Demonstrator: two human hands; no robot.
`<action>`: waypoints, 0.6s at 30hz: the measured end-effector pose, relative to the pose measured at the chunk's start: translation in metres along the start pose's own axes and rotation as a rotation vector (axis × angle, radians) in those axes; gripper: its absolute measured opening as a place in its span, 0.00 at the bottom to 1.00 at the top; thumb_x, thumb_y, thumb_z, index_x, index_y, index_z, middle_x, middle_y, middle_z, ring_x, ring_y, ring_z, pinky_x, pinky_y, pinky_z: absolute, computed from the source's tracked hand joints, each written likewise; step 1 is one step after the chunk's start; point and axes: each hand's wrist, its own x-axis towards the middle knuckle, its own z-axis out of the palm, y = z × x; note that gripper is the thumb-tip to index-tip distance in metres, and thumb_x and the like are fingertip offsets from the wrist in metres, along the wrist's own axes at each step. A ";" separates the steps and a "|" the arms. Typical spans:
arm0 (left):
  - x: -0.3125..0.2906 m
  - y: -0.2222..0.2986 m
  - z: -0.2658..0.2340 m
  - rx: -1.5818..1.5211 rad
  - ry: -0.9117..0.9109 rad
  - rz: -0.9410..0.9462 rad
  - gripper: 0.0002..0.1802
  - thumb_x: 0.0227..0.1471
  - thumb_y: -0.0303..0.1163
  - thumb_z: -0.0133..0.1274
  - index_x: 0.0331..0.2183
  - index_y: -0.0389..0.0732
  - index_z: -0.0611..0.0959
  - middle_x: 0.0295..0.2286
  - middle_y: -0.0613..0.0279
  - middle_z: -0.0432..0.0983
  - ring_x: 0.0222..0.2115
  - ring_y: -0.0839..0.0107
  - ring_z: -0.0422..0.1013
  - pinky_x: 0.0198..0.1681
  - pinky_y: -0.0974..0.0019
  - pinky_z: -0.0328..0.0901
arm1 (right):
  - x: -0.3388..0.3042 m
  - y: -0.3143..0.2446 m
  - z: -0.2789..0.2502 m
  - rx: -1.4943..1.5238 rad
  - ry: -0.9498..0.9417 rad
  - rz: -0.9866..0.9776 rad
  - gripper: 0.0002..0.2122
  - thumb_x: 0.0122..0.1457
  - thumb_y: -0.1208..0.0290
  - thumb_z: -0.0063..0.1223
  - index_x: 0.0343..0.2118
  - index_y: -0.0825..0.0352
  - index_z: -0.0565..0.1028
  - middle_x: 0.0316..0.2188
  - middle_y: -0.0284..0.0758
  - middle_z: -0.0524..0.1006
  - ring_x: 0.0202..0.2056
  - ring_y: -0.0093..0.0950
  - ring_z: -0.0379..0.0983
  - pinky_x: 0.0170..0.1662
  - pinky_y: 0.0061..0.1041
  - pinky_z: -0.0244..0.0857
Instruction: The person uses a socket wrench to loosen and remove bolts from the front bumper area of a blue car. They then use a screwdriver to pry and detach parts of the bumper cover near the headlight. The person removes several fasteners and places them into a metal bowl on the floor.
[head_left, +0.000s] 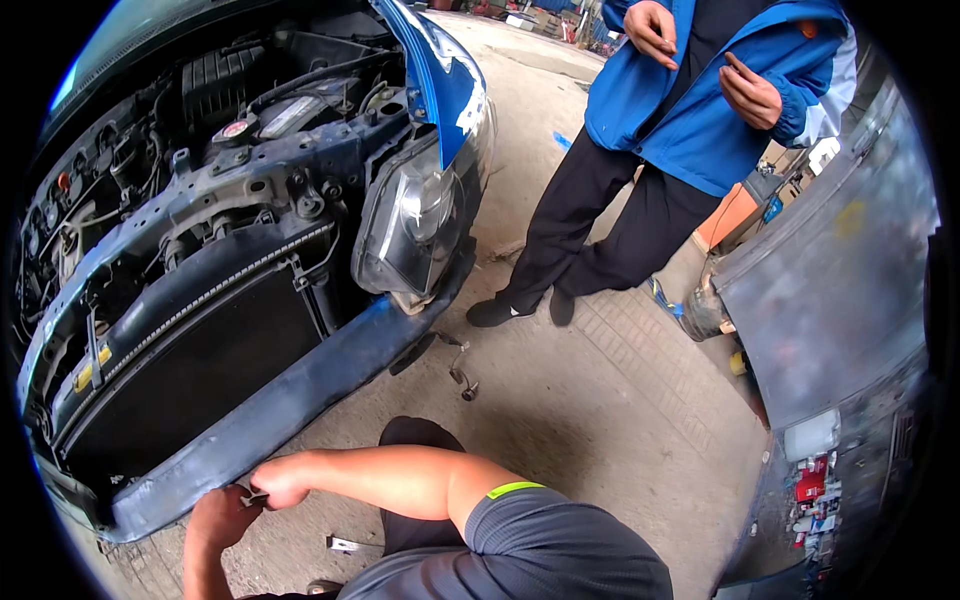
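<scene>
My left hand (222, 517) and my right hand (283, 482) meet in front of the left end of the blue-grey bumper beam (235, 440) of a car. Both are closed, fingertips together, around a small dark metal piece (257, 498); its exact kind is too small to tell. My right arm reaches across from the right, and my left forearm rises from the lower edge. Behind the beam is a black radiator (200, 365). A clear headlight (412, 225) sits at the beam's right end, its front panel off.
A person in a blue jacket (640, 120) stands beyond the headlight, both hands raised. A curved metal piece (463, 375) and a flat bracket (352, 545) lie on the concrete floor. At right stand a large grey panel (840, 250) and a white jug (812, 435) among bottles.
</scene>
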 end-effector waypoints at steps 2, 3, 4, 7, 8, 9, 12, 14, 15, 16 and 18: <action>-0.013 0.020 -0.041 -0.018 0.026 0.014 0.21 0.47 0.42 0.65 0.39 0.37 0.86 0.31 0.47 0.83 0.35 0.49 0.79 0.39 0.53 0.72 | 0.001 0.003 0.006 -0.082 -0.033 0.031 0.12 0.52 0.71 0.54 0.39 0.68 0.80 0.35 0.48 0.81 0.39 0.46 0.78 0.43 0.42 0.71; -0.016 0.033 -0.060 -0.058 0.128 0.046 0.20 0.46 0.39 0.65 0.38 0.36 0.85 0.31 0.48 0.82 0.33 0.49 0.78 0.38 0.54 0.72 | -0.001 0.008 0.011 -0.104 -0.041 0.030 0.12 0.52 0.72 0.53 0.38 0.68 0.80 0.35 0.48 0.81 0.39 0.45 0.79 0.43 0.42 0.71; -0.017 0.049 -0.080 -0.096 0.225 0.082 0.18 0.45 0.36 0.66 0.37 0.35 0.85 0.30 0.48 0.82 0.32 0.50 0.78 0.37 0.56 0.72 | -0.001 0.013 0.018 -0.121 -0.046 0.031 0.12 0.52 0.73 0.53 0.38 0.67 0.81 0.35 0.47 0.82 0.39 0.45 0.79 0.43 0.43 0.71; -0.016 0.102 -0.143 -0.299 0.287 0.304 0.14 0.45 0.27 0.65 0.36 0.33 0.83 0.28 0.51 0.79 0.28 0.58 0.77 0.33 0.62 0.71 | -0.001 0.004 0.022 -0.198 -0.066 -0.107 0.13 0.53 0.69 0.55 0.40 0.66 0.81 0.38 0.45 0.82 0.41 0.46 0.78 0.45 0.45 0.71; -0.012 0.119 -0.159 -0.325 0.297 0.377 0.14 0.46 0.25 0.64 0.37 0.32 0.82 0.27 0.51 0.79 0.28 0.61 0.77 0.33 0.63 0.71 | -0.001 0.002 0.023 -0.171 -0.070 -0.124 0.13 0.53 0.68 0.56 0.41 0.66 0.81 0.38 0.45 0.82 0.42 0.46 0.78 0.46 0.45 0.70; -0.006 0.134 -0.170 -0.380 0.320 0.410 0.14 0.47 0.25 0.63 0.38 0.32 0.81 0.27 0.51 0.79 0.28 0.63 0.77 0.33 0.64 0.71 | -0.001 0.000 0.024 -0.142 -0.046 -0.150 0.14 0.53 0.67 0.57 0.41 0.66 0.81 0.39 0.45 0.82 0.42 0.46 0.78 0.46 0.44 0.70; 0.012 0.179 -0.202 -0.317 0.454 0.598 0.13 0.53 0.26 0.61 0.41 0.32 0.80 0.28 0.53 0.79 0.29 0.68 0.76 0.34 0.65 0.71 | 0.001 -0.005 0.022 -0.088 -0.012 -0.217 0.15 0.53 0.66 0.58 0.43 0.66 0.80 0.40 0.44 0.82 0.44 0.45 0.78 0.47 0.44 0.70; 0.032 0.207 -0.207 -0.367 0.552 0.745 0.12 0.55 0.26 0.59 0.42 0.32 0.80 0.29 0.56 0.79 0.28 0.71 0.73 0.34 0.66 0.70 | 0.000 -0.005 0.020 -0.088 -0.019 -0.219 0.16 0.54 0.66 0.59 0.44 0.65 0.80 0.41 0.44 0.82 0.45 0.44 0.78 0.47 0.43 0.70; 0.037 0.225 -0.211 -0.413 0.524 0.741 0.12 0.56 0.26 0.58 0.42 0.32 0.80 0.28 0.58 0.78 0.27 0.72 0.72 0.33 0.67 0.69 | 0.001 0.001 0.023 -0.067 0.012 -0.215 0.15 0.53 0.66 0.59 0.43 0.64 0.81 0.40 0.43 0.82 0.43 0.44 0.78 0.46 0.43 0.71; 0.041 0.242 -0.215 -0.461 0.501 0.735 0.12 0.57 0.27 0.57 0.42 0.32 0.79 0.28 0.59 0.77 0.27 0.74 0.70 0.33 0.68 0.68 | 0.004 0.008 0.026 -0.051 0.038 -0.211 0.15 0.52 0.66 0.59 0.42 0.63 0.82 0.38 0.43 0.82 0.41 0.44 0.79 0.44 0.43 0.71; 0.054 0.271 -0.221 -0.482 0.548 0.827 0.12 0.58 0.27 0.57 0.44 0.33 0.79 0.26 0.61 0.74 0.26 0.76 0.68 0.32 0.68 0.67 | 0.008 0.013 0.027 -0.039 0.063 -0.211 0.14 0.51 0.67 0.59 0.42 0.62 0.83 0.37 0.42 0.83 0.40 0.43 0.80 0.43 0.42 0.72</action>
